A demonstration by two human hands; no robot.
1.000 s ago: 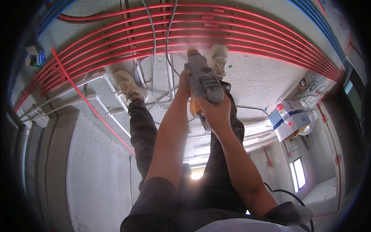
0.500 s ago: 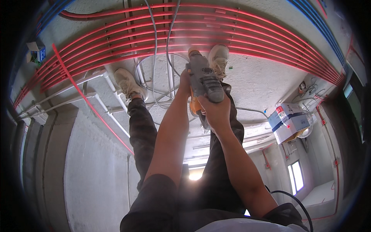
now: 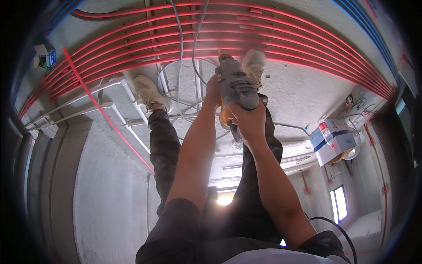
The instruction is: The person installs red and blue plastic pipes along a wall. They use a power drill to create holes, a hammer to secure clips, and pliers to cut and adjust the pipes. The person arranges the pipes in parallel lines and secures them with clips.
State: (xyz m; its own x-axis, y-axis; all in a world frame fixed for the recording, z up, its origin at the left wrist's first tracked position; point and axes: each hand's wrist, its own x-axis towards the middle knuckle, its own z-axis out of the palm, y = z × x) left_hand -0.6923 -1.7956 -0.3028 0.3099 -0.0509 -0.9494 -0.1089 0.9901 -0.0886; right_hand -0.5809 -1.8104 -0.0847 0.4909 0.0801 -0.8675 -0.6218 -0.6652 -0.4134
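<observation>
A grey and orange rotary hammer drill (image 3: 238, 84) is held in both my hands, its front end pointing away from me toward the red pipes (image 3: 211, 33) on the floor. My left hand (image 3: 214, 91) grips the drill's left side near the front; most of its fingers are hidden behind the tool. My right hand (image 3: 249, 121) is wrapped round the rear handle below the grey motor housing. The tool's front end overlaps the nearest red pipe in view, and its tip is hidden. Hazy dust hangs over the pipes just beyond it.
My shoes stand on either side of the drill. White pipes (image 3: 121, 116) and loose grey cables (image 3: 180, 57) run across the floor at left. A loose red pipe (image 3: 94, 101) slants there. At right sits a blue and white box (image 3: 336, 143); blue pipes (image 3: 367, 33) lie at far right.
The whole view has shifted slightly, so the scene sits a little further right. Both hands keep their hold on the drill, which stays in nearly the same place beside the red pipes.
</observation>
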